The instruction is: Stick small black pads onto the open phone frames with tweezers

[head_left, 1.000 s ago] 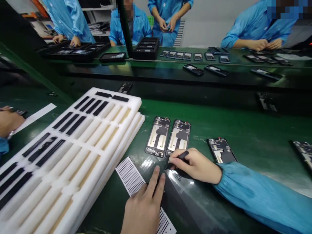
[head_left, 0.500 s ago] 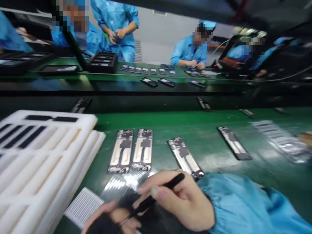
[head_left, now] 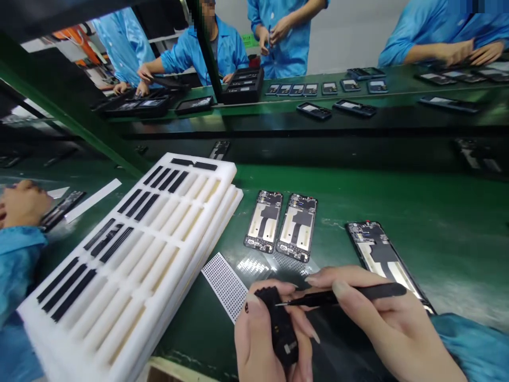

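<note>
Black part (head_left: 280, 330): held between the fingers of the left hand (head_left: 254, 339), right of the foam tray (head_left: 228, 170); work on it appears under way and unfinished. The tray carries black strips (head_left: 147, 207) in its left-hand slots and shows pale foam in its right-hand slots, so it is judged partly filled. Right of the tray, a perforated sheet (head_left: 225, 286) runs behind the left hand, its lower end hidden. Farther right lie two phone chassis (head_left: 263, 220), internals exposed; their completion cannot be determined. The right hand (head_left: 397, 313) pinches a fine-tipped tool (head_left: 369, 293), its tip over the part; contact cannot be confirmed. Farthest right of the tray, a third chassis (head_left: 382, 253) is partly covered by the right hand.
</note>
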Demonstrator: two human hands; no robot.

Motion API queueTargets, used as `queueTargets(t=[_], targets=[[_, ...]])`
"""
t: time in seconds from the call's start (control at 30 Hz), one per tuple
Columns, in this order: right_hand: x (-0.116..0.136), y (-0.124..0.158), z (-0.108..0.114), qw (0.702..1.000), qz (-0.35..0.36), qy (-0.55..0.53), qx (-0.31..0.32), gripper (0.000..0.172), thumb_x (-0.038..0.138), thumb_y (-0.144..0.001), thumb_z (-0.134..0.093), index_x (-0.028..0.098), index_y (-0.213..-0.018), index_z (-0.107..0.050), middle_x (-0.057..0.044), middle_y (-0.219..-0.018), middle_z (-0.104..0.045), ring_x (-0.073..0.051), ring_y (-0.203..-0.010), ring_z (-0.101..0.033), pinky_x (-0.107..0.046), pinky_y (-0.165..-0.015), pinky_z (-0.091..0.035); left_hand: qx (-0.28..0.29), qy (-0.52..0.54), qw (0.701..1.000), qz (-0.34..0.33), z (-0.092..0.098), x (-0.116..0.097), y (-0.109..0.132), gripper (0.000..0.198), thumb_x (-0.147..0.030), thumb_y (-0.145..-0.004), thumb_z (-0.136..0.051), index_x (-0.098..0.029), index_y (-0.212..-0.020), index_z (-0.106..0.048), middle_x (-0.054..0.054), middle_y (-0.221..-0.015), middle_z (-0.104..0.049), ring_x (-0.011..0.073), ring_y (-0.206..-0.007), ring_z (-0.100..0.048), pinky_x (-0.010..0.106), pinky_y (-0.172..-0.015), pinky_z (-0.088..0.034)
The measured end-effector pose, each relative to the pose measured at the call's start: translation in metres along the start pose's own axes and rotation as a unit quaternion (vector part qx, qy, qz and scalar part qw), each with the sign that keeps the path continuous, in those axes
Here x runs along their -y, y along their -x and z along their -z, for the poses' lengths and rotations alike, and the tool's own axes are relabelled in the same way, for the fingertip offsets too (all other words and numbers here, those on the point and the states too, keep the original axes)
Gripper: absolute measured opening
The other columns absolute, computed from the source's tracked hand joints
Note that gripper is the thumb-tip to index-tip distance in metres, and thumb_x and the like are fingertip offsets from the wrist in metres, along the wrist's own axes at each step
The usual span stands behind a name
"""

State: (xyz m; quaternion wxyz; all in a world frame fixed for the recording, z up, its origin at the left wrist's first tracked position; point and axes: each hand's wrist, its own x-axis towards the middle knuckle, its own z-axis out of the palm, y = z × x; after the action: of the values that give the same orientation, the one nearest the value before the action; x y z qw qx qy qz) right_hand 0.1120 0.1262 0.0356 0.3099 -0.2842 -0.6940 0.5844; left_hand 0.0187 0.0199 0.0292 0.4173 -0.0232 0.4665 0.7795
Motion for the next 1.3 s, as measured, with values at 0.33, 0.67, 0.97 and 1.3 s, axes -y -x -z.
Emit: queueTargets(t=[0.33, 0.67, 0.97, 1.3], targets=[[-0.001, 0.002, -0.001, 0.998, 0.017, 0.062, -0.021, 0.023, 0.044, -0.098, -0.060, 0.036, -0.098, -0.081, -0.003, -0.096, -0.082, -0.025, -0.086, -0.080, -0.027, -0.073, -0.068, 0.024, 0.010, 1.000, 0.001, 0.004, 0.005, -0.006, 0.045, -0.061, -0.090, -0.062, -0.018, -0.094, -0.071, 0.005, -0.061, -0.068, 0.0057, -0.031, -0.048, 0.011, -0.033, -0.033], [-0.015, -0.008, 0.024, 0.994, 0.066, 0.075, -0.048, 0.028, 0.048, -0.099, -0.057, 0.033, -0.099, -0.081, -0.006, -0.085, -0.081, -0.026, -0.078, -0.078, -0.036, -0.070, -0.067, -0.022, -0.012, 0.997, -0.074, 0.006, -0.008, -0.008, 0.018, -0.036, -0.094, -0.059, -0.024, -0.100, -0.070, 0.002, -0.067, -0.066, 0.0082, -0.041, -0.050, 0.014, -0.038, -0.036], [-0.071, -0.017, 0.053, 0.988, -0.111, 0.062, 0.086, 0.047, 0.057, -0.097, -0.055, 0.018, -0.080, -0.075, -0.011, -0.086, -0.078, -0.021, -0.068, -0.076, -0.029, -0.065, -0.066, 0.182, -0.770, 0.520, -0.322, 0.062, -0.005, -0.019, 0.062, 0.000, -0.087, -0.037, -0.026, -0.138, -0.060, 0.008, -0.123, -0.071, 0.0224, -0.098, -0.069, 0.031, -0.076, -0.058], [-0.078, -0.008, 0.046, 0.982, -0.074, 0.080, 0.153, 0.034, 0.041, -0.104, -0.048, 0.019, -0.099, -0.073, -0.008, -0.100, -0.078, -0.019, -0.086, -0.076, -0.025, -0.076, -0.061, 0.268, -0.882, 0.199, -0.334, 0.054, 0.000, -0.027, 0.072, 0.000, -0.073, -0.049, -0.019, -0.142, -0.056, 0.005, -0.153, -0.047, 0.0203, -0.078, -0.068, 0.030, -0.053, -0.061]])
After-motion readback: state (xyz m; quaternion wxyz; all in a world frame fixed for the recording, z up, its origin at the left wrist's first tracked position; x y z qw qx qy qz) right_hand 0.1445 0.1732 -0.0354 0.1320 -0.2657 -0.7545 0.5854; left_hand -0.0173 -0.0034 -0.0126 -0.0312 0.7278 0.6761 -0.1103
